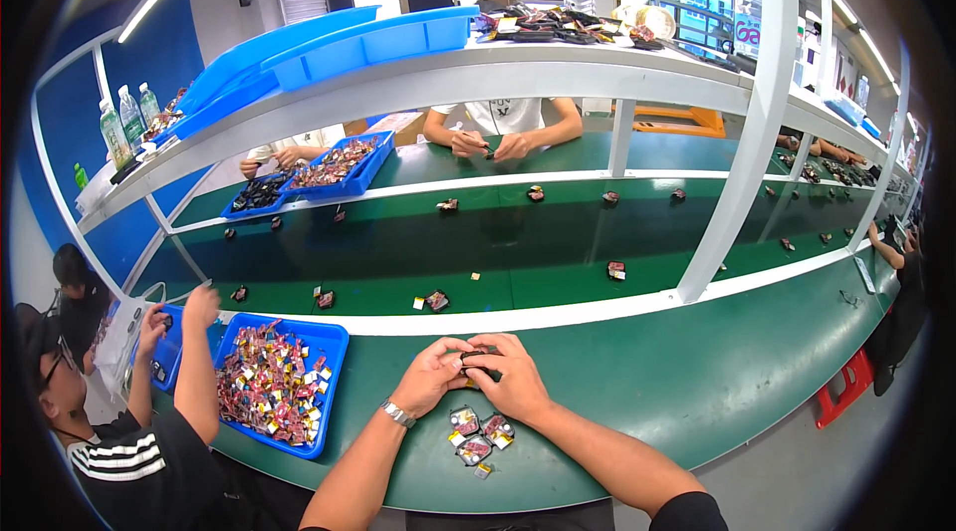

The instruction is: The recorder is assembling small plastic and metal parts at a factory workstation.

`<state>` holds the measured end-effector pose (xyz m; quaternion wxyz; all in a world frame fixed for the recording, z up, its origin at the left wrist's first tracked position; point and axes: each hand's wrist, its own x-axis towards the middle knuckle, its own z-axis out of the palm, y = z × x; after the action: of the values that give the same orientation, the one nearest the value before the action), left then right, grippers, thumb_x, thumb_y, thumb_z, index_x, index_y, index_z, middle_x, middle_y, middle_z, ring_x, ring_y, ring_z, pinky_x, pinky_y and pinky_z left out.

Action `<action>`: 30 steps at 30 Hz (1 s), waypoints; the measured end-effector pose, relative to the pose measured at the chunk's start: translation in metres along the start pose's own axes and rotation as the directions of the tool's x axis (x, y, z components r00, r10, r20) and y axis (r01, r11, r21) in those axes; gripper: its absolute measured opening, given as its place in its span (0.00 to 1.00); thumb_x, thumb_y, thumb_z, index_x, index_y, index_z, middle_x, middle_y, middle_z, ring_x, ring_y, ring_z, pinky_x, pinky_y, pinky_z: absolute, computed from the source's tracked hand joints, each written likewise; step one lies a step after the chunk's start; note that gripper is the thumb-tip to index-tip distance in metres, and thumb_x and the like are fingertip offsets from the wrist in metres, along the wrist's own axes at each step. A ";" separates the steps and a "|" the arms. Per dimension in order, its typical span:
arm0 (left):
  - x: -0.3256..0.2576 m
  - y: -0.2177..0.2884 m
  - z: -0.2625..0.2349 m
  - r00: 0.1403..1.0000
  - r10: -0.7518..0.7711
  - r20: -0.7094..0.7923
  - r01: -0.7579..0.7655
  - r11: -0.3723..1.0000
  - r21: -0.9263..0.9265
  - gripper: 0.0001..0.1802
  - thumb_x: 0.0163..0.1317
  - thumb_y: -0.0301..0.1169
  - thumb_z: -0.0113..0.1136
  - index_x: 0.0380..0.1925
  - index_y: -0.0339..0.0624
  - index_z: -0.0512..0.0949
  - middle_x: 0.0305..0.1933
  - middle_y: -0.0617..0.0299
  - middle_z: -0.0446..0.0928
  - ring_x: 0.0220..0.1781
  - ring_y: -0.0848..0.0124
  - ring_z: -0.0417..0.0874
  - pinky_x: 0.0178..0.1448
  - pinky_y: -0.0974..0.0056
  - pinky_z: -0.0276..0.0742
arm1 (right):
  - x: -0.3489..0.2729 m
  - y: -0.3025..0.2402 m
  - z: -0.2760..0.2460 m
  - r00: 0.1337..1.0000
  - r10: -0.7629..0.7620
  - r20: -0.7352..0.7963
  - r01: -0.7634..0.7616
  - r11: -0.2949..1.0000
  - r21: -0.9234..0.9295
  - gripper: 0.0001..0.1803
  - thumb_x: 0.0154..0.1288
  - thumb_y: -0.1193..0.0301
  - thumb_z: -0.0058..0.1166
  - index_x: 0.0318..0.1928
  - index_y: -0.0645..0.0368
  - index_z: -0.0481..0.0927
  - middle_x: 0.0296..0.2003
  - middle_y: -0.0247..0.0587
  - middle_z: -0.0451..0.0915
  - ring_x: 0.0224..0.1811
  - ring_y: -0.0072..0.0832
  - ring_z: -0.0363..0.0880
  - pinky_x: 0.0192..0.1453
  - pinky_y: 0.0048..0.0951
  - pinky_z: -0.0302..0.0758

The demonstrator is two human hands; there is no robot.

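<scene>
My left hand [430, 375] and my right hand [508, 379] meet over the green bench, both closed on a small dark part [478, 360] pinched between the fingertips. A metal watch sits on my left wrist. Just in front of my hands, near the bench's front edge, lies a small pile of red and dark parts [475, 436].
A blue tray [321, 344] full of small colourful parts stands left of my hands. A person in a striped shirt works beside it. Small parts ride the green conveyor belt [518, 242]. Another person sits across the belt. White shelf posts [742, 152] rise at right.
</scene>
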<state>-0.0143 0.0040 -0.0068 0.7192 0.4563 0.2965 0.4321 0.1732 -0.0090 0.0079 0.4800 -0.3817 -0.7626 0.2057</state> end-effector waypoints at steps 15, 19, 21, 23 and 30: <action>0.000 -0.003 -0.004 0.998 0.057 0.013 -0.057 0.998 -0.024 0.12 0.70 0.27 0.52 0.52 0.40 0.68 0.62 0.50 0.73 0.58 0.67 0.78 0.59 0.61 0.78 | 0.002 0.000 -0.002 0.999 -0.037 -0.027 0.037 0.999 0.013 0.11 0.53 0.78 0.63 0.40 0.54 0.86 0.52 0.38 0.78 0.57 0.38 0.73 0.57 0.36 0.74; 0.001 -0.004 -0.001 0.997 0.077 -0.003 -0.077 0.997 -0.008 0.12 0.71 0.26 0.50 0.53 0.39 0.68 0.63 0.49 0.72 0.58 0.66 0.79 0.58 0.61 0.79 | 0.000 0.002 0.002 1.000 0.010 -0.002 -0.010 0.999 0.044 0.11 0.55 0.77 0.62 0.41 0.54 0.86 0.55 0.38 0.77 0.59 0.39 0.72 0.58 0.36 0.74; 0.000 -0.004 0.002 0.995 0.102 -0.004 -0.102 0.995 0.002 0.12 0.71 0.25 0.49 0.53 0.39 0.68 0.63 0.49 0.72 0.58 0.67 0.79 0.58 0.61 0.80 | 0.002 0.000 0.003 0.998 0.051 0.027 -0.054 0.988 0.143 0.11 0.57 0.76 0.60 0.41 0.55 0.86 0.56 0.40 0.76 0.62 0.41 0.69 0.63 0.39 0.71; -0.002 -0.003 0.004 0.992 0.109 -0.066 -0.110 0.994 0.000 0.11 0.72 0.24 0.48 0.53 0.38 0.68 0.63 0.50 0.72 0.57 0.68 0.79 0.57 0.62 0.80 | 0.002 0.002 0.003 0.999 0.020 0.028 -0.023 0.994 0.107 0.11 0.57 0.76 0.60 0.42 0.54 0.86 0.57 0.40 0.76 0.62 0.41 0.69 0.62 0.38 0.71; -0.001 0.000 0.008 0.991 0.108 -0.074 -0.109 0.994 -0.010 0.14 0.71 0.28 0.52 0.54 0.39 0.68 0.55 0.53 0.77 0.53 0.68 0.81 0.56 0.61 0.81 | 0.007 -0.003 0.000 0.991 -0.115 -0.071 0.110 0.991 -0.076 0.11 0.54 0.78 0.63 0.40 0.57 0.84 0.50 0.41 0.78 0.55 0.38 0.75 0.53 0.35 0.77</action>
<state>-0.0079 -0.0001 -0.0037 0.6864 0.4506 0.2943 0.4891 0.1708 -0.0053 0.0138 0.5050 -0.3626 -0.7714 0.1361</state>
